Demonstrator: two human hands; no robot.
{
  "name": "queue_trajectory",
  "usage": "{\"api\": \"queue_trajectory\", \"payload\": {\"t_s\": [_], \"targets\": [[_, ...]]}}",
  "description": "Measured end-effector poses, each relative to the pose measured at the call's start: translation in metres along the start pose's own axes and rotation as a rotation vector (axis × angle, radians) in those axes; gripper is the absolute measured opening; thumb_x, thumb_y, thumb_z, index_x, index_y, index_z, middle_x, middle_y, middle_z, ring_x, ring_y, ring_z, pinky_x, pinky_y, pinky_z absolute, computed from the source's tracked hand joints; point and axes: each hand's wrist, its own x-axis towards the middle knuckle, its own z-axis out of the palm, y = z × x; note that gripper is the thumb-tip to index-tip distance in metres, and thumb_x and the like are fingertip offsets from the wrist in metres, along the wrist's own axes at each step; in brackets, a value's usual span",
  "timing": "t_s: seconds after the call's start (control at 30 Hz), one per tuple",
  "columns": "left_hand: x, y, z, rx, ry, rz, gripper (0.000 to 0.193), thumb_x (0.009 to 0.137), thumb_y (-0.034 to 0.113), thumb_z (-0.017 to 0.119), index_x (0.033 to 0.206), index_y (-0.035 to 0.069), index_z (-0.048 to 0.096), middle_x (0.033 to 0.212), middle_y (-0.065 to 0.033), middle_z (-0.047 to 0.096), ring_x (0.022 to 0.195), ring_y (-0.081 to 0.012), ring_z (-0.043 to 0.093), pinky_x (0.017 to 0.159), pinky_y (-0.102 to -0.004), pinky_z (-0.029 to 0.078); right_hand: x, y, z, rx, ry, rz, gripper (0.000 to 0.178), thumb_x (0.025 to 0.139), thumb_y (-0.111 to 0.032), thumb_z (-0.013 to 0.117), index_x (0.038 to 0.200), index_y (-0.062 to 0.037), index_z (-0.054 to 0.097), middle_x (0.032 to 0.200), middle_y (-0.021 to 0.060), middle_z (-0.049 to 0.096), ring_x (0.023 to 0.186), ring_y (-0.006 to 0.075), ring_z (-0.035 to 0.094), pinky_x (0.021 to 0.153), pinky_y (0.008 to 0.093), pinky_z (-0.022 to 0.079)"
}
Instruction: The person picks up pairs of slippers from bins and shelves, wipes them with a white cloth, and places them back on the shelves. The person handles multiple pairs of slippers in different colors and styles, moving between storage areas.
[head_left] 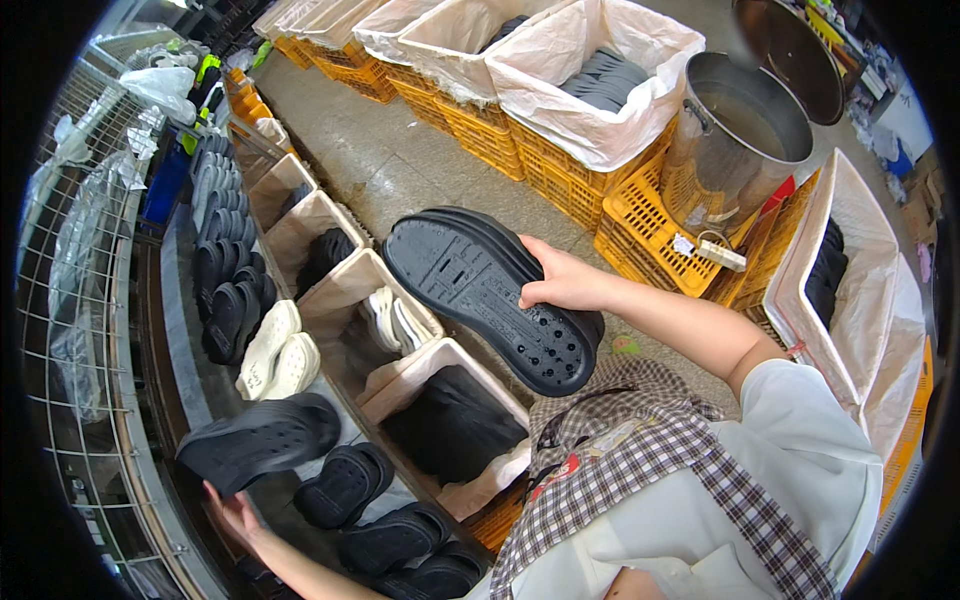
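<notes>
My right hand [565, 280] grips black clogs [470, 290] by the side edge, apparently two together. A patterned sole with round holes near one end faces up. At the lower left, my left hand [235, 512] holds a dark clog [262, 440] at its lower edge, over the grey belt [180, 290]; some of its fingers are hidden beneath the clog. Close by on the belt sit black clogs [345, 485] and, farther up, a cream-white pair [278, 352].
Beside the belt runs a row of lined bins, one with black pieces [455, 425], another with white ones [395, 320]. A wire rack [90, 330] stands left. Yellow crates [560, 180], a large metal pot [715, 150] and a lined bin [840, 290] stand right.
</notes>
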Motion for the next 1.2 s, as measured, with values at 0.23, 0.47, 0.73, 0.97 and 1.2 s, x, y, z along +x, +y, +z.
{"api": "queue_trajectory", "payload": {"t_s": [0.23,0.47,0.73,0.97,1.2], "targets": [[-0.108,-0.104,0.257,0.05,-0.418,-0.27,0.031,0.085,0.011,0.066,0.113,0.003,0.055,0.108,-0.0098,0.063,0.093,-0.0215,0.065,0.074,-0.0356,0.059,-0.009,-0.007,-0.005,-0.265,-0.214,0.015,0.087,0.071,-0.034,0.069,0.141,0.0,0.029,0.124,0.0243,0.054,0.112,0.0329,0.056,0.093,0.0373,0.045],[-0.175,-0.197,0.324,0.361,-0.667,-0.252,0.046,0.083,0.007,0.069,0.122,0.004,0.044,0.116,-0.008,0.057,0.105,-0.0185,0.055,0.094,-0.0329,0.044,-0.052,0.043,-0.059,-0.21,-0.357,-0.044,0.074,0.077,-0.034,0.068,0.137,-0.0022,0.038,0.128,0.0209,0.053,0.118,0.0314,0.052,0.1,0.0383,0.04],[-0.162,-0.203,0.367,1.002,-1.569,-0.258,0.12,0.057,0.007,0.088,0.149,0.009,0.011,0.146,-0.0204,0.028,0.134,-0.0269,0.031,0.11,-0.0372,0.026,-0.085,0.034,-0.102,-0.406,-0.57,-0.1,0.08,0.071,-0.028,0.067,0.142,-0.0094,0.033,0.119,0.0209,0.058,0.106,0.0358,0.058,0.087,0.0422,0.046],[-0.22,-0.224,0.387,0.944,-1.679,-0.362,0.113,0.063,0.004,0.084,0.149,0.008,0.012,0.147,-0.0161,0.029,0.135,-0.0232,0.029,0.11,-0.0327,0.024,-0.088,0.037,-0.141,-0.45,-0.623,-0.139,0.067,0.083,-0.037,0.063,0.137,-0.0046,0.041,0.118,0.0184,0.06,0.106,0.0323,0.059,0.089,0.041,0.046],[-0.241,-0.231,0.372,0.861,-1.427,-0.162,0.105,0.064,0.005,0.083,0.146,0.001,0.018,0.14,-0.0189,0.038,0.129,-0.0268,0.039,0.106,-0.0354,0.031,-0.144,0.103,-0.215,0.463,0.192,0.278,0.071,0.094,-0.055,0.041,0.146,-0.0107,0.023,0.139,0.0205,0.04,0.131,0.0277,0.038,0.107,0.0412,0.034]]}}
